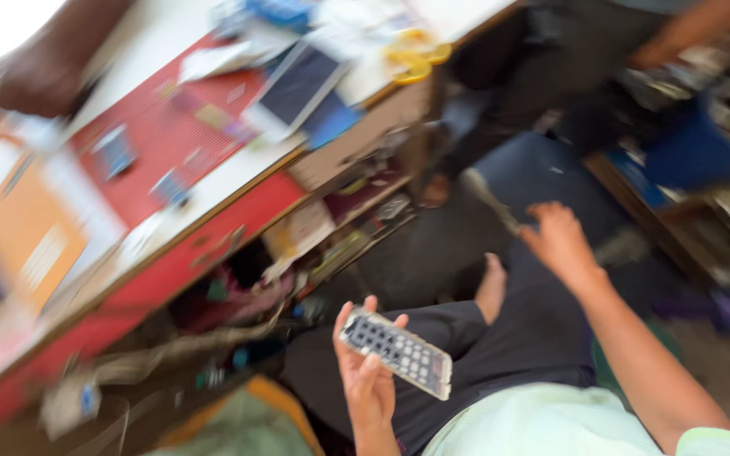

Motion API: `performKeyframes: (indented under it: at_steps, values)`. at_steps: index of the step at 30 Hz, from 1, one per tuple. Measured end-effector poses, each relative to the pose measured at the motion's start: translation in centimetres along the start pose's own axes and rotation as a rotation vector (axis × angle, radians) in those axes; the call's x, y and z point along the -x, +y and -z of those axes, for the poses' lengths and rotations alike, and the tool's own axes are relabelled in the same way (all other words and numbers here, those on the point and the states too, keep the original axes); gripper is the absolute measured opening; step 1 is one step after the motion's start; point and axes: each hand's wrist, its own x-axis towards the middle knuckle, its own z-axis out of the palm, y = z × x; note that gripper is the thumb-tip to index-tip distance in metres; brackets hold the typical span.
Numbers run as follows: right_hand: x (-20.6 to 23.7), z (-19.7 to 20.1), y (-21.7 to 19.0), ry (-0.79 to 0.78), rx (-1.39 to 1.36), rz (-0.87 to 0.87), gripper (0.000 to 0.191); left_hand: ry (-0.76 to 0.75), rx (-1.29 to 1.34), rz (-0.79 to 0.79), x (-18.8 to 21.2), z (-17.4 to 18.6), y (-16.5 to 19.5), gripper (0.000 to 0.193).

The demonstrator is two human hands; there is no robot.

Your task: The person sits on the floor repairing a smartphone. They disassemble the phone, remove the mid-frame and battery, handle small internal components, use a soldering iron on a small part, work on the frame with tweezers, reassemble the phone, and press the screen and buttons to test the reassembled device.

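My left hand [363,371] holds a flat phone-sized part [396,352] with a grid of dark cells, resting across my palm above my lap. My right hand [558,241] reaches out to the right and grips a thin grey tool [492,198] that points up and left. My dark trousers [500,338] and bare foot [492,287] lie below both hands. The whole view is motion-blurred.
A workbench [213,186] with a red mat [171,135], a white-framed tablet [297,84], small parts and an orange box [31,232] stands to the left. Another person's hand [31,76] is at top left, another person's arm [686,29] at top right. Cluttered shelves [340,228] sit under the bench.
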Motion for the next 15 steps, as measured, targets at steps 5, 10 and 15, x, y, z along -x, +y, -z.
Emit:
performKeyframes:
  at_steps: [5,10,15]
  values:
    - [10.4,0.8,6.0,-0.272,0.032,-0.325,0.038,-0.039,-0.132,0.114,-1.2,-0.2,-3.5,0.088]
    - [14.6,3.8,11.3,0.11,-0.47,-0.536,0.024,-0.063,-0.388,0.12,-4.5,1.4,-8.7,0.085]
    - [14.3,9.3,15.3,0.484,-0.749,-0.68,0.022,0.061,-0.67,0.102,-8.9,2.0,-14.1,0.083]
